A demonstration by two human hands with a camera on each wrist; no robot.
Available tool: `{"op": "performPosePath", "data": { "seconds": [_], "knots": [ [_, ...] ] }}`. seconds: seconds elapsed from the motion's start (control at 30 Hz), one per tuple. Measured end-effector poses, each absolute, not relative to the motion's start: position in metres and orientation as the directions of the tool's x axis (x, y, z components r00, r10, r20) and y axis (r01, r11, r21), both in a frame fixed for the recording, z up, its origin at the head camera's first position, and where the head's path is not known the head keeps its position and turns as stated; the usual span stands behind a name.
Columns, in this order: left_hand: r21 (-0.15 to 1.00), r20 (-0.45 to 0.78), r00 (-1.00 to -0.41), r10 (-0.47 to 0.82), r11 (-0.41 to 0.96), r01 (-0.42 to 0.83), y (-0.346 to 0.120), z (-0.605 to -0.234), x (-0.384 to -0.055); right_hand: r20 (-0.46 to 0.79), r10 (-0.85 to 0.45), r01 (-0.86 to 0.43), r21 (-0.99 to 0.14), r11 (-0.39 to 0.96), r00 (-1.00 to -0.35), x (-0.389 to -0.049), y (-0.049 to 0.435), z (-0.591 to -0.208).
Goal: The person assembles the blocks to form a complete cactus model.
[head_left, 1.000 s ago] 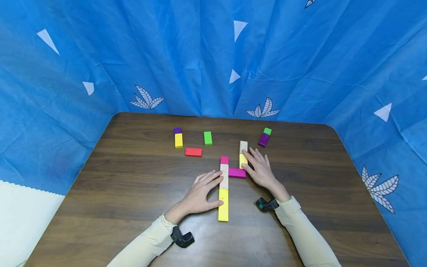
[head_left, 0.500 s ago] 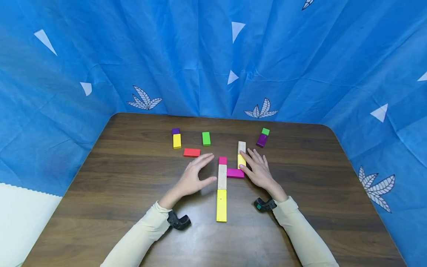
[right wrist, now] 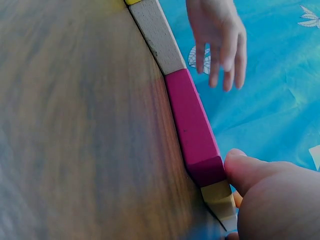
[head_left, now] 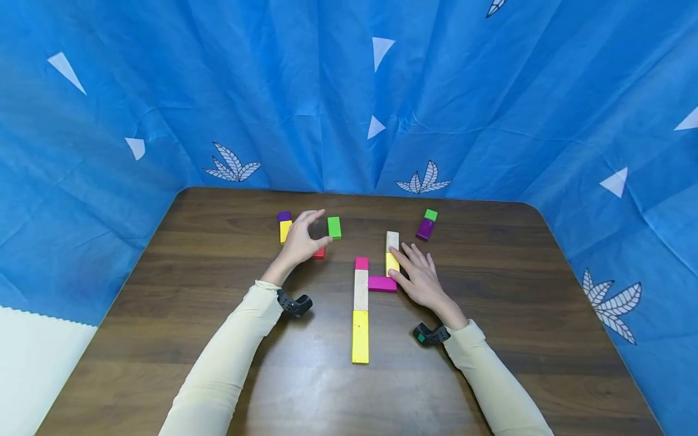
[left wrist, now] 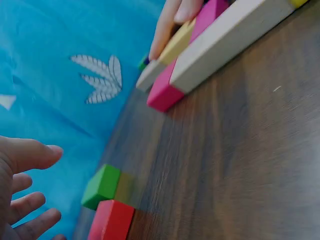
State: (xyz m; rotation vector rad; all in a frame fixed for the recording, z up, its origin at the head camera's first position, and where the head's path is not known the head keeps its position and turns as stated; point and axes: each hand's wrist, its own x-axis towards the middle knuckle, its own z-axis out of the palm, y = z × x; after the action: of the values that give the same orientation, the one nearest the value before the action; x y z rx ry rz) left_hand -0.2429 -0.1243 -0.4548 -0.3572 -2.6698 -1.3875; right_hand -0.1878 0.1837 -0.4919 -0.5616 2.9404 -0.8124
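Observation:
My left hand [head_left: 302, 238] hovers with its thumb and fingers spread over a red block [head_left: 319, 253], partly hiding it, and beside a green block [head_left: 334, 227]. Nothing is held in it. My right hand [head_left: 422, 280] rests against a short yellow block [head_left: 392, 264], with its thumb and index finger touching it. That block lies in line with a pale wooden block [head_left: 392, 241]. A magenta block [head_left: 383, 284] joins this pair to a column made of a pink block [head_left: 362, 263], a longer pale block [head_left: 360, 290] and a long yellow block [head_left: 360, 337].
Partly behind my left hand, a purple block [head_left: 284, 216] touches another yellow block [head_left: 285, 230]. At the back right, a small green block [head_left: 431, 215] meets a dark purple block [head_left: 425, 229]. A blue curtain [head_left: 349, 91] surrounds the back and sides of the brown table [head_left: 480, 242].
My left hand has left the column of blocks and moved away and to the left, over the red block. The right hand stays at the short yellow block.

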Motion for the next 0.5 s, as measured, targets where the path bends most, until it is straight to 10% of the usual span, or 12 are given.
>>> {"op": "performPosePath", "data": {
  "seconds": [0.5],
  "knots": [
    [0.772, -0.073, -0.98, 0.185, 0.633, 0.062, -0.12, -0.464, -0.279, 0.053, -0.346, -0.325, -0.498, 0.804, -0.937, -0.188, 0.184, -0.493]
  ]
}}
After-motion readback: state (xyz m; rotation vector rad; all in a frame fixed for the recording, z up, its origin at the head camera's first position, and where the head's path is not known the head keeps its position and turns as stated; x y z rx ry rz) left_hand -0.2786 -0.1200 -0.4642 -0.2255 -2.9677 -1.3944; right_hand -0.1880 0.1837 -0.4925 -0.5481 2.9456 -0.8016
